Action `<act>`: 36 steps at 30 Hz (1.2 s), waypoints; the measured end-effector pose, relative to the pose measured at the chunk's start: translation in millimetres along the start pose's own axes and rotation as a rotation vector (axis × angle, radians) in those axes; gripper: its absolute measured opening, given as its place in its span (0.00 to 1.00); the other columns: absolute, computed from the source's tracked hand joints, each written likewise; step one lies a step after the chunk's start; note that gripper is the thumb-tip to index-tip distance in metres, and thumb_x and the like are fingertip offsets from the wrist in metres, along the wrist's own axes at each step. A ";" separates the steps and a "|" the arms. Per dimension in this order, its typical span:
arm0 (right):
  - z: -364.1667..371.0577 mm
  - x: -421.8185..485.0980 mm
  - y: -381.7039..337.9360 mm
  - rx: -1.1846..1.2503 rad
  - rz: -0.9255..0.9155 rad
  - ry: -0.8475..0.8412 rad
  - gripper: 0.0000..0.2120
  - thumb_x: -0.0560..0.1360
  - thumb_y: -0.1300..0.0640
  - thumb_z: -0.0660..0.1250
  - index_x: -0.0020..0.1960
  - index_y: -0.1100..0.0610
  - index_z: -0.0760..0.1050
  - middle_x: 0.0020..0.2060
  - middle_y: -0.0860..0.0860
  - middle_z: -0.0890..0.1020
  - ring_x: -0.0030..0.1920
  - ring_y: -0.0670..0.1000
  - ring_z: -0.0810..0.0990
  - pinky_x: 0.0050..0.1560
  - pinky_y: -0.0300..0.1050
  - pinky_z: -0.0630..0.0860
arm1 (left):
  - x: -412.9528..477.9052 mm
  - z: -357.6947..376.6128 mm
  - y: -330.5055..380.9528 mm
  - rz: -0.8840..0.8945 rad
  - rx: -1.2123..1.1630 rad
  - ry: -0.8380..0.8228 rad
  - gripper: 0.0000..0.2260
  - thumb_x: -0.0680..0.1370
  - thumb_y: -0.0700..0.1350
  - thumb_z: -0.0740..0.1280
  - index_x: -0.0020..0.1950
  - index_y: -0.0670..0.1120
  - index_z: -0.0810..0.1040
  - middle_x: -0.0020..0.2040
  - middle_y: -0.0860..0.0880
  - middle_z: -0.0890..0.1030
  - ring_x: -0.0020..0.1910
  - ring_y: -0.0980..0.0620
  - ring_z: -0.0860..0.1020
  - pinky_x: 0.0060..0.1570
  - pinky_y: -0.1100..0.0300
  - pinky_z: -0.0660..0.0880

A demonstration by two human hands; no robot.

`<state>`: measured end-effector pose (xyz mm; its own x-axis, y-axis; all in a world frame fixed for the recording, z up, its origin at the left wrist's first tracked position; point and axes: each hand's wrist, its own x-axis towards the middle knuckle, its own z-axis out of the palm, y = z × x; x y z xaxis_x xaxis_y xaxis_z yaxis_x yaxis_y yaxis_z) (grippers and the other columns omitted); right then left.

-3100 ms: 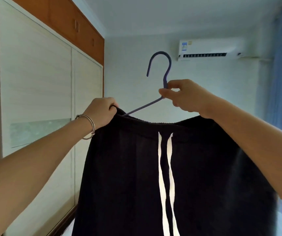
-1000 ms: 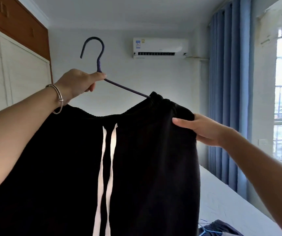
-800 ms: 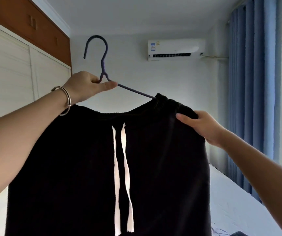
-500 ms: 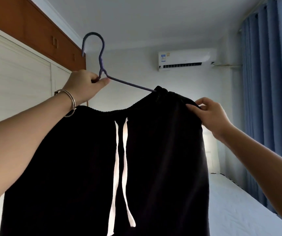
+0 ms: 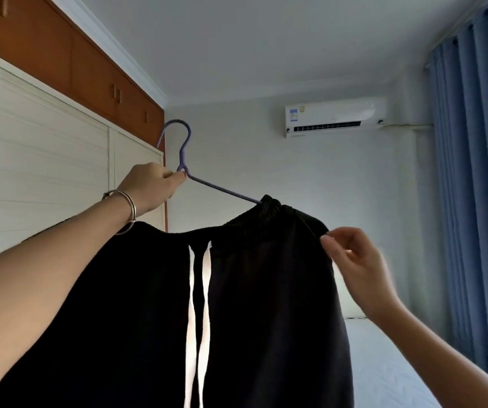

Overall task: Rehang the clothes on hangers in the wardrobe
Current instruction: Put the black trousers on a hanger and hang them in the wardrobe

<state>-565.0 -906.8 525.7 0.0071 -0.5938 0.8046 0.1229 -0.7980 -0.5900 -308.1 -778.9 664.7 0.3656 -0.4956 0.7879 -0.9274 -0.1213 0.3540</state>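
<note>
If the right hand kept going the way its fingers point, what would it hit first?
Probably the black drawstring shorts on the thin purple hanger: the right hand points up-left at their side edge, fingertips nearly there, though depth is unclear.

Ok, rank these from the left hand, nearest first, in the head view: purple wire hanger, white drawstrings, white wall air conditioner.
1. purple wire hanger: gripped in the left hand.
2. white drawstrings: below, on the black shorts.
3. white wall air conditioner: far wall, upper right.
</note>
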 end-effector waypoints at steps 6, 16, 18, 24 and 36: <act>37.1 10.8 0.5 -0.072 0.221 -0.296 0.11 0.69 0.51 0.73 0.48 0.48 0.75 0.42 0.46 0.83 0.45 0.46 0.83 0.51 0.43 0.80 | 5.2 -15.9 -11.0 0.081 0.034 0.135 0.25 0.77 0.54 0.59 0.35 0.34 0.78 0.35 0.34 0.80 0.38 0.38 0.76 0.38 0.55 0.66; 37.7 35.6 -4.7 0.098 0.170 -0.314 0.07 0.77 0.56 0.63 0.42 0.49 0.78 0.41 0.46 0.80 0.41 0.42 0.78 0.45 0.35 0.74 | -15.6 -40.1 -33.1 0.236 0.175 0.090 0.22 0.80 0.51 0.56 0.25 0.50 0.65 0.23 0.47 0.69 0.25 0.48 0.68 0.28 0.61 0.62; 35.3 43.9 -10.8 0.130 0.182 -0.317 0.07 0.77 0.56 0.63 0.43 0.50 0.78 0.42 0.49 0.80 0.42 0.46 0.78 0.44 0.36 0.76 | -16.0 -43.2 -30.0 0.288 0.193 0.101 0.22 0.80 0.51 0.56 0.25 0.50 0.65 0.23 0.48 0.69 0.24 0.49 0.67 0.27 0.61 0.62; 14.2 82.0 -40.0 0.055 0.122 -0.318 0.06 0.76 0.57 0.65 0.42 0.50 0.79 0.38 0.47 0.82 0.40 0.45 0.79 0.39 0.28 0.77 | -15.9 -48.9 -20.6 0.290 0.300 0.052 0.19 0.80 0.52 0.53 0.34 0.45 0.70 0.25 0.49 0.69 0.27 0.49 0.69 0.27 0.63 0.63; -25.0 49.1 -65.0 -0.210 0.217 -0.891 0.26 0.60 0.35 0.69 0.43 0.57 0.84 0.41 0.51 0.87 0.44 0.49 0.85 0.50 0.38 0.79 | -6.5 -2.9 -0.2 0.104 0.299 -0.131 0.22 0.81 0.53 0.52 0.38 0.42 0.76 0.29 0.50 0.73 0.29 0.54 0.69 0.36 0.59 0.64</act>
<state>-597.5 -886.6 601.8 0.7763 -0.5032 0.3796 -0.1509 -0.7332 -0.6631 -310.1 -773.2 661.1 0.2727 -0.6221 0.7339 -0.9484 -0.3020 0.0964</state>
